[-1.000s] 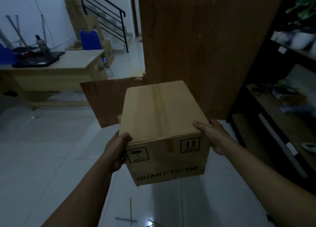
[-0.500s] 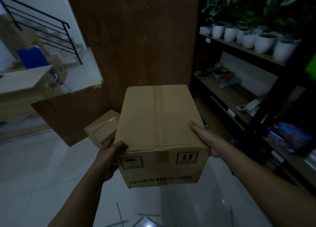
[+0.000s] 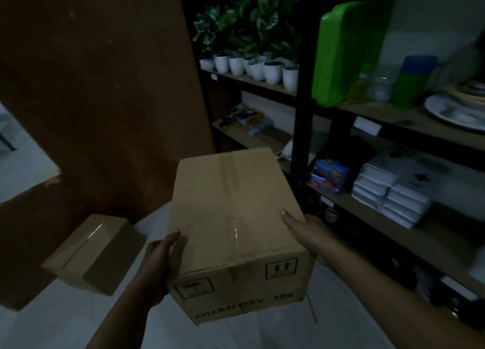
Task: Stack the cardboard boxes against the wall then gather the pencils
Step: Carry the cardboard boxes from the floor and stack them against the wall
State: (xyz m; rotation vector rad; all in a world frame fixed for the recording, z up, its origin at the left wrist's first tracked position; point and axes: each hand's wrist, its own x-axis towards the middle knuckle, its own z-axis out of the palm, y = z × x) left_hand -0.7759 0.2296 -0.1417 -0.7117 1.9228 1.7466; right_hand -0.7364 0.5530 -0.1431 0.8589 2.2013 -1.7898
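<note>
I carry a taped cardboard box [image 3: 233, 217] printed "QUANTITY 100" at chest height. My left hand [image 3: 160, 264] grips its near left edge with the thumb over the top. On the right side my right hand [image 3: 307, 233] clasps the box, thumb lying on the lid, fingers hidden behind the side. A smaller cardboard box [image 3: 94, 251] lies on the white floor at lower left, against the brown wall panel [image 3: 105, 86]. One thin green pencil [image 3: 312, 310] shows on the floor just below the carried box's right corner.
A black-framed shelf unit [image 3: 301, 128] fills the right side, close to the box. It holds white plant pots [image 3: 265, 70], a green plastic lid [image 3: 341, 52], plates, white packets [image 3: 388, 191] and blue snack packs [image 3: 328, 176]. White tiled floor [image 3: 52, 322] lies below.
My view has swung right while I carry the box: the desk and stairs have left the frame, the shelves now fill the right, and the small floor box has come fully into sight.
</note>
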